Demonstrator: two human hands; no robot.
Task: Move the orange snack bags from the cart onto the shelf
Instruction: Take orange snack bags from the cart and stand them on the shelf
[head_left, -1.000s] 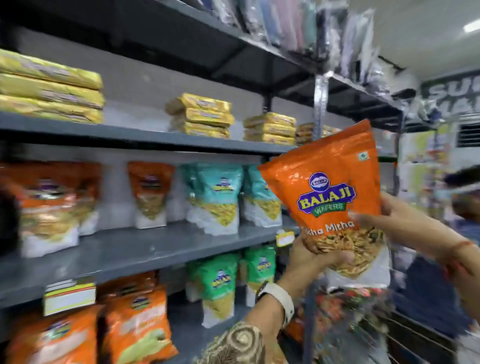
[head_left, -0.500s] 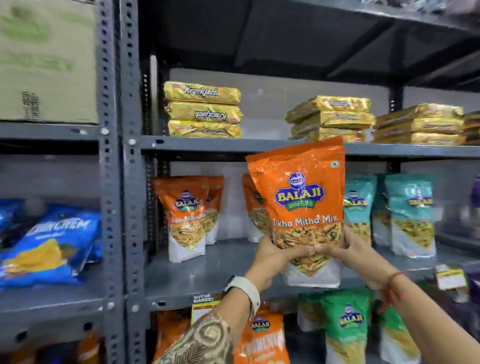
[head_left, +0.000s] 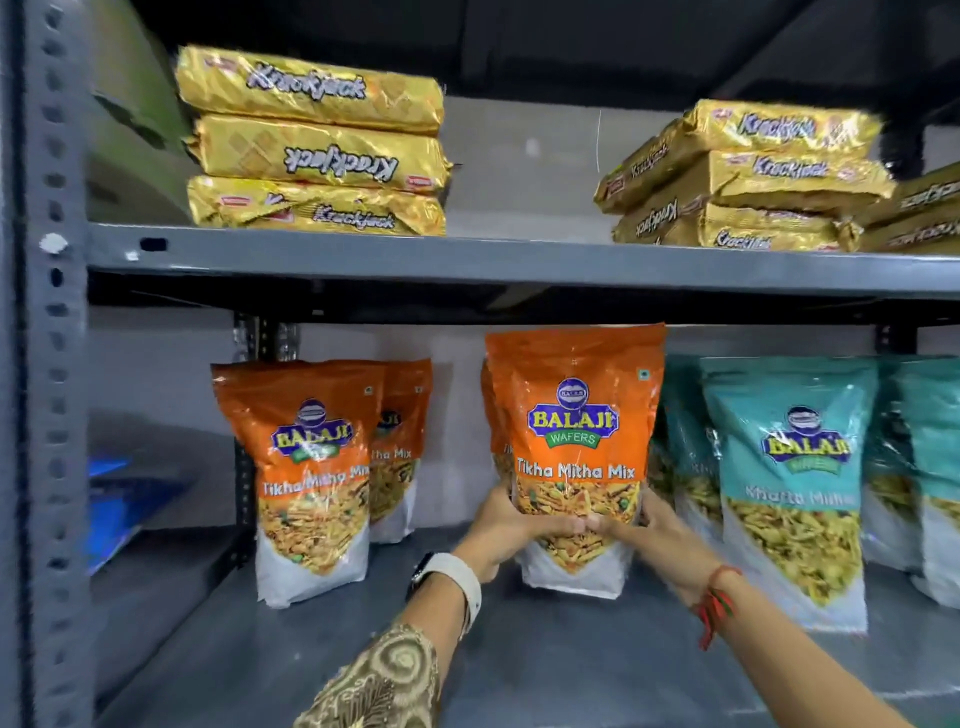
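An orange Balaji snack bag (head_left: 574, 415) stands upright on the grey shelf (head_left: 363, 649), its base touching the shelf board. My left hand (head_left: 498, 535) grips its lower left side and my right hand (head_left: 654, 535) grips its lower right side. Another orange bag is partly hidden right behind it. Two more orange bags (head_left: 306, 467) stand to the left on the same shelf. The cart is out of view.
Teal Balaji bags (head_left: 789, 478) stand close to the right of the held bag. Gold Krackjack packs (head_left: 317, 140) are stacked on the shelf above. A perforated grey upright (head_left: 52, 364) bounds the bay on the left, with blue packs (head_left: 114, 499) beyond it.
Both hands carried the orange bag from the right, forward and down into the shelf bay, where it now stands in front of another orange bag.
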